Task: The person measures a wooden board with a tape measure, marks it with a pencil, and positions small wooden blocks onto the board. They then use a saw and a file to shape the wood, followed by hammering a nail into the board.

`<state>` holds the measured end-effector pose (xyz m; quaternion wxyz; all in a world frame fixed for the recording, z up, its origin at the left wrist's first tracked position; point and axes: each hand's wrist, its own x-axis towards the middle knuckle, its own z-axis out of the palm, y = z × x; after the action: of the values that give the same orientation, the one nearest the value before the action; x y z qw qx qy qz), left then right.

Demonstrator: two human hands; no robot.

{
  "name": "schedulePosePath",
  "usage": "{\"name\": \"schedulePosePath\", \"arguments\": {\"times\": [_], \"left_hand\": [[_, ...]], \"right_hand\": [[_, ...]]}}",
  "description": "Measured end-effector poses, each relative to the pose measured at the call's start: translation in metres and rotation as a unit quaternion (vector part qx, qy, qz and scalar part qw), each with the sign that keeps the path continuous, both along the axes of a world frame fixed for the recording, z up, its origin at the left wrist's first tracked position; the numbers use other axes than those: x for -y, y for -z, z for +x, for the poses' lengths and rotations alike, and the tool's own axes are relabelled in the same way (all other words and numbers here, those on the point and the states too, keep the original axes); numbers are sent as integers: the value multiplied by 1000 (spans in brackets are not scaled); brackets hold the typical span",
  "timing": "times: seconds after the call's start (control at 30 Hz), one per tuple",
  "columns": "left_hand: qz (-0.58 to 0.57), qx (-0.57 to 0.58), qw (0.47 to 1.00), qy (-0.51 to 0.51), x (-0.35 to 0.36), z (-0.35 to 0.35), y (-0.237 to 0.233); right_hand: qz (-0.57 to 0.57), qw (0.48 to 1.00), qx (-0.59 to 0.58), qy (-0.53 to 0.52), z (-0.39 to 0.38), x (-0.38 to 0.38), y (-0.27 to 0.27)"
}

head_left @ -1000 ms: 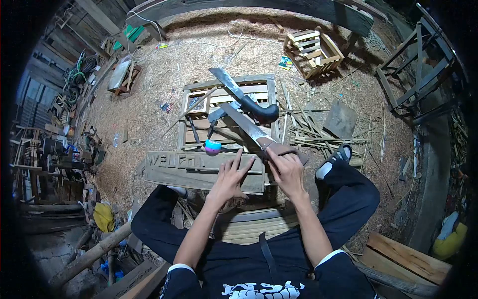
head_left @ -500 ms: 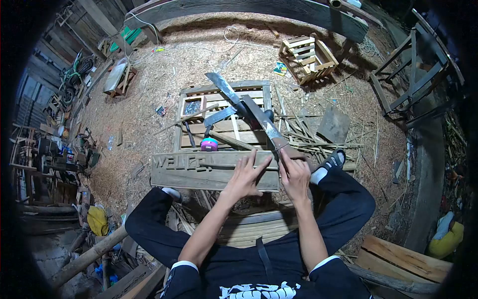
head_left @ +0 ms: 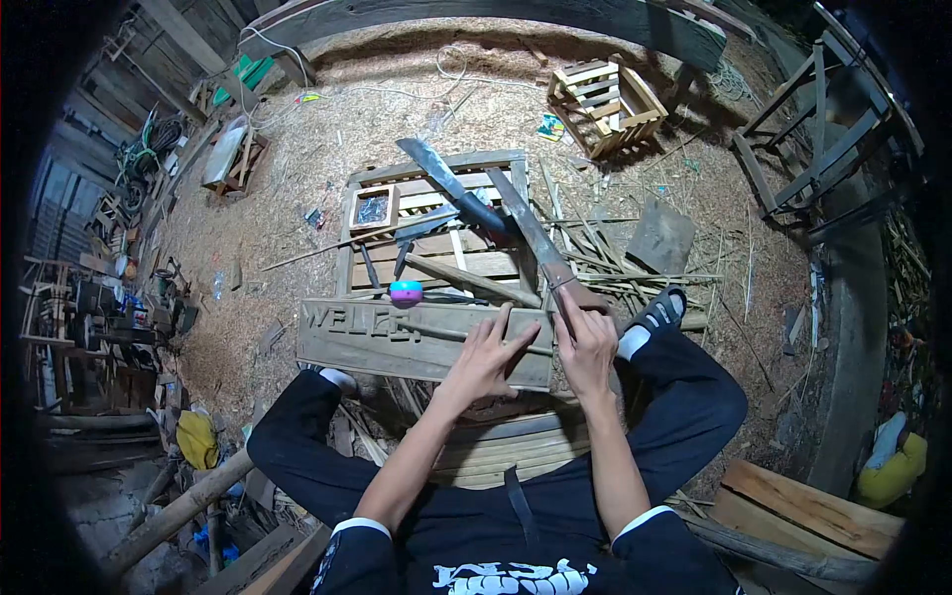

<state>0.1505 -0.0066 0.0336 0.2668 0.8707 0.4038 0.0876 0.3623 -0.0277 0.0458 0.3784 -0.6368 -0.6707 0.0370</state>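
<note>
My right hand is closed round the handle end of a machete, its index finger stretched along the tool. The long blade points up and away over a slatted wooden crate. My left hand lies with fingers spread on a wooden board across my lap. Raised letters reading roughly "WELC" stand on the board's left part. A thin wooden strip lies along the board and passes under my left hand. A second machete with a dark handle rests on the slatted crate ahead.
On the crate are a small box of dark bits, a pink and blue round object and loose sticks. Bamboo strips lie to the right. A slatted wooden box stands farther back. Shavings cover the floor.
The view has shifted slightly, so the crate and its tools appear a little farther left. Both hands keep nearly the same places, the machete still in my right hand.
</note>
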Motion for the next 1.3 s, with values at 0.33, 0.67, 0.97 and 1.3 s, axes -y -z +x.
{"name": "schedulePosePath", "arguments": {"times": [0.33, 0.67, 0.97, 1.3], "left_hand": [[32, 12, 999, 5, -13, 18, 1], [96, 118, 983, -104, -4, 9, 24], [184, 169, 956, -154, 1, 24, 31], [166, 164, 963, -138, 1, 28, 29]], "right_hand": [[6, 1000, -7, 2, -2, -1, 4], [11, 999, -23, 21, -4, 14, 10], [-35, 994, -65, 81, 9, 43, 19], [-33, 988, -134, 67, 4, 63, 23]]}}
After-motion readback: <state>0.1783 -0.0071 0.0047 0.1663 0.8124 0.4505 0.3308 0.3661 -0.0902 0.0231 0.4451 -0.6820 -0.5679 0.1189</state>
